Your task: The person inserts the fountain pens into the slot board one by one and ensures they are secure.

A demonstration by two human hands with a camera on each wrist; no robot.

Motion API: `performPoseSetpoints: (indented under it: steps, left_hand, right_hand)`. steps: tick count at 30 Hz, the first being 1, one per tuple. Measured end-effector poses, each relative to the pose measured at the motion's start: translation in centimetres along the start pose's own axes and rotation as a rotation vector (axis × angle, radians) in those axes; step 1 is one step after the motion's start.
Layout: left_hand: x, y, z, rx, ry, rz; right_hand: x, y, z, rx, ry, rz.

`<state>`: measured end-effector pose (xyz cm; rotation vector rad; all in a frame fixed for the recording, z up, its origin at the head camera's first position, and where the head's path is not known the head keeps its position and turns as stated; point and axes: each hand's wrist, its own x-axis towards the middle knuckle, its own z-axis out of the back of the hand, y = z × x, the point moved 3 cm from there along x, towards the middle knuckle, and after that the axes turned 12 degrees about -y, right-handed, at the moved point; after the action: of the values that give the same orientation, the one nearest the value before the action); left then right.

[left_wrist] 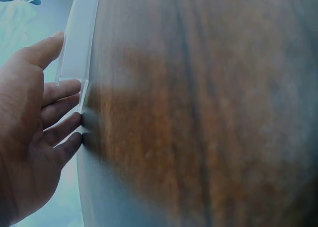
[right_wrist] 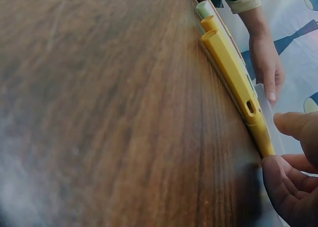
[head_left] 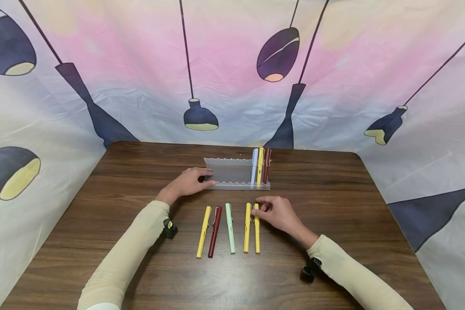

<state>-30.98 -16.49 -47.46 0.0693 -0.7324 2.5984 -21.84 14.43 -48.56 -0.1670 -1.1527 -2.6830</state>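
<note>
Before the clear plastic pen rack [head_left: 232, 171] lie three yellow pens [head_left: 246, 230], one dark red pen [head_left: 215, 234] and one mint-green pen [head_left: 230, 230]; the right hand [head_left: 280, 214], thumb and finger parted, touches the rightmost yellow pen. The left hand [head_left: 187, 181], spread wide, touches the rack's left end; light-blue [head_left: 254, 168], yellow [head_left: 260, 168] and dark red [head_left: 267, 170] pens occupy its right

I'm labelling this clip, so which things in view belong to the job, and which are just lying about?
Belong to the job:
clear rack
three standing pens
five lying pens
left hand
right hand

Just around it:
wooden table
lamp-print cloth
black wrist gadgets
</note>
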Motion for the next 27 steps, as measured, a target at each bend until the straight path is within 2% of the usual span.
performPoseSetpoints:
  steps: [6, 17, 27]
  left_hand:
    - [0.03, 0.11, -0.06, 0.001, -0.001, -0.004]
    - [0.12, 0.38, -0.13, -0.001, -0.007, -0.011]
    - [0.1, 0.21, -0.03, 0.001, 0.0, -0.003]
  right_hand:
    - [0.11, -0.24, -0.39, -0.026, 0.043, -0.025]
    - [0.51, 0.0, -0.23, -0.009, 0.096, 0.001]
    - [0.63, -0.08, -0.24, 0.008, 0.096, -0.008]
